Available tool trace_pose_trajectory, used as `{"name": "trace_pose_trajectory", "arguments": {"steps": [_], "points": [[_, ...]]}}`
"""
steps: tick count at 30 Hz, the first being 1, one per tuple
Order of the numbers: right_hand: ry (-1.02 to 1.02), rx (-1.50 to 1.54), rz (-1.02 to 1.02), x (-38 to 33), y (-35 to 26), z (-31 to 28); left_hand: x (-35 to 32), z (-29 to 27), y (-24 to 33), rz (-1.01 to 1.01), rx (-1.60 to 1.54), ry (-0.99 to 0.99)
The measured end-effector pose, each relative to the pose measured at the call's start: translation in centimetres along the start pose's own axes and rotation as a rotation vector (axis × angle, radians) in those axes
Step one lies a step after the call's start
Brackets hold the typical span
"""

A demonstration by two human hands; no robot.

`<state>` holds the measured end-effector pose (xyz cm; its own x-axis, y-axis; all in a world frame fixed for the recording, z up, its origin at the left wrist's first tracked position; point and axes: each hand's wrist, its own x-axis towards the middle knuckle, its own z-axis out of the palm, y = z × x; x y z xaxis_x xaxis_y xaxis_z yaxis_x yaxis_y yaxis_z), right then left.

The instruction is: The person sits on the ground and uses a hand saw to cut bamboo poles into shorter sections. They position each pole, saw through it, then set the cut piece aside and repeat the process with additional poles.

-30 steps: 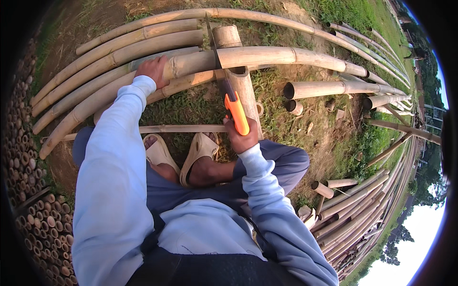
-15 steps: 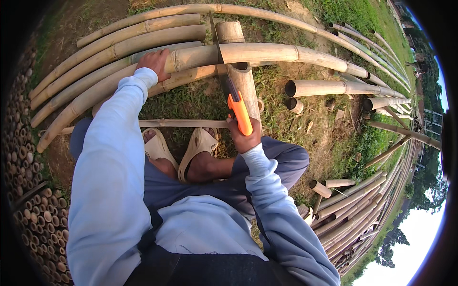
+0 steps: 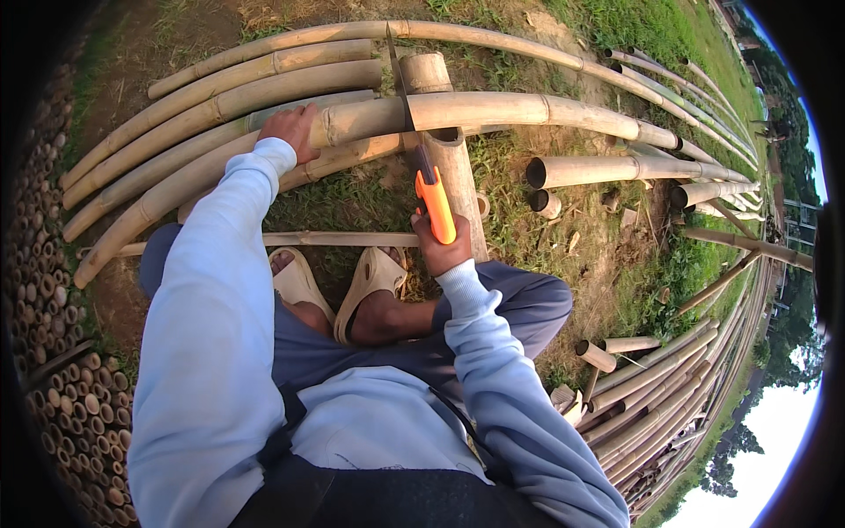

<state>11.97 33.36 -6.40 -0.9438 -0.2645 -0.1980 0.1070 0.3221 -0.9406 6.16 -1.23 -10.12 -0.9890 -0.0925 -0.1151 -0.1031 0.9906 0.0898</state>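
Note:
My right hand [image 3: 442, 249] is closed round the orange handle of a handsaw [image 3: 435, 204]. Its dark blade runs away from me and sits across a long bamboo pole [image 3: 493, 107], partly sunk into it. That pole rests on a short, thick bamboo post [image 3: 455, 180] lying crosswise beneath the cut. Left of the blade, my left hand [image 3: 292, 132] grips the same pole from above, fingers wrapped over its far side. My feet, in beige sandals [image 3: 374, 282], are on the ground just behind the pole.
Several cut bamboo lengths [image 3: 255, 95] lie side by side at the far left. A stack of short bamboo pieces [image 3: 88, 414] fills the left edge. More poles [image 3: 651, 378] are piled at the lower right, and a dark-ended pole [image 3: 607, 169] lies right of the post.
My right hand has drawn the saw slightly toward me and left. The blade stays in the pole, and my left hand keeps its hold. The whole view has shifted a little.

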Motion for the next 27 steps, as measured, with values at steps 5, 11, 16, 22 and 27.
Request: {"name": "trace_pose_trajectory", "arguments": {"steps": [5,11,16,22,27], "points": [[-0.093,-0.032,0.078,-5.3,-2.0,-1.0,-1.3,-0.2,-1.7,-0.022,-0.026,-0.033],[-0.08,-0.123,0.016,-14.6,-5.0,-5.1,-1.2,1.2,-1.7,-0.022,-0.006,0.01],[-0.017,0.053,-0.033,-0.5,-1.5,-0.2,-0.2,0.4,-0.7,0.01,-0.016,0.022],[-0.043,-0.066,0.044,-15.4,-4.0,-5.1,-1.3,-0.4,-1.7,-0.074,-0.008,-0.054],[-0.083,-0.036,0.053,-8.2,-1.6,-3.8,-1.1,-0.7,-0.5,-0.056,-0.011,-0.062]]}}
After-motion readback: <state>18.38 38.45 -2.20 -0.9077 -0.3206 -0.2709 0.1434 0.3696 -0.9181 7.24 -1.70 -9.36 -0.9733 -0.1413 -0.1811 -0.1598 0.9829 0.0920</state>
